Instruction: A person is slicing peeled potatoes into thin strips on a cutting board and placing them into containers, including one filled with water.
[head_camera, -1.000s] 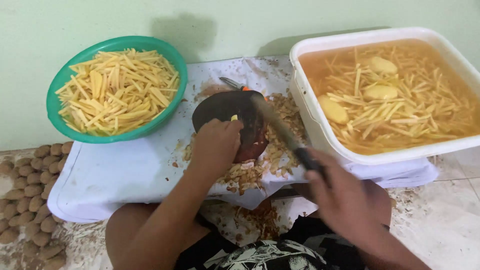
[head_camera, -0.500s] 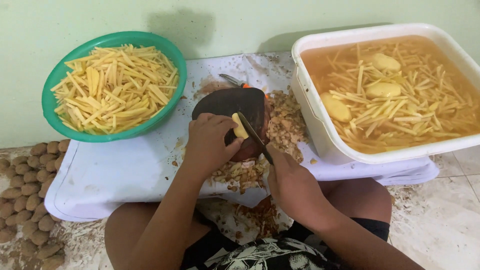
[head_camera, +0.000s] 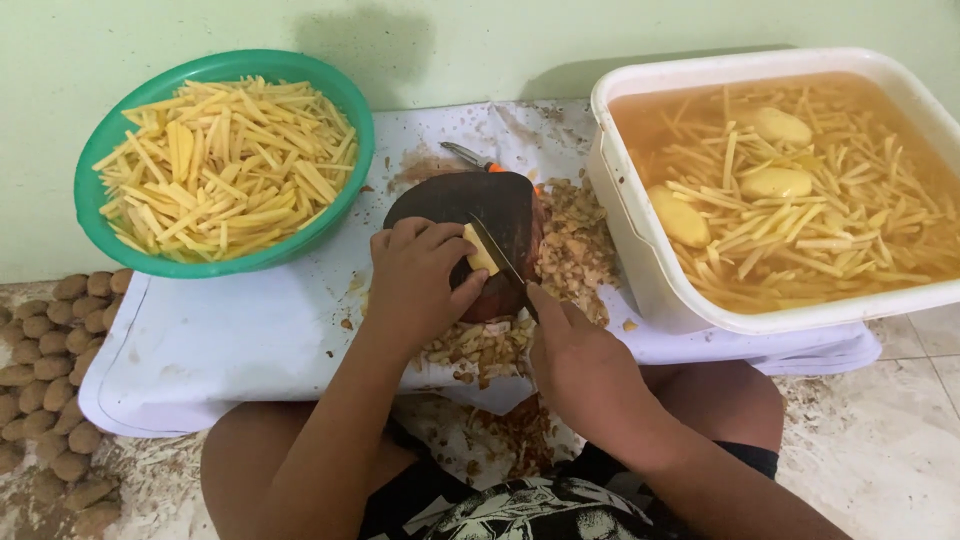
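Observation:
My left hand (head_camera: 420, 285) presses a peeled yellow potato piece (head_camera: 481, 250) onto a dark round cutting board (head_camera: 500, 205). My right hand (head_camera: 575, 365) grips a knife (head_camera: 497, 252) whose blade rests against the right side of the potato piece. Potato peelings (head_camera: 570, 245) lie heaped around the board on the white sheet (head_camera: 240, 340).
A green bowl (head_camera: 110, 235) of cut potato sticks sits at the left. A white tub (head_camera: 640, 270) at the right holds water, potato sticks and whole peeled potatoes. An orange-handled peeler (head_camera: 470, 157) lies behind the board. Unpeeled potatoes (head_camera: 50, 360) lie piled on the floor at far left.
My right hand brought the knife in from the right and set its blade on the potato piece. My left hand shifted its grip on the piece.

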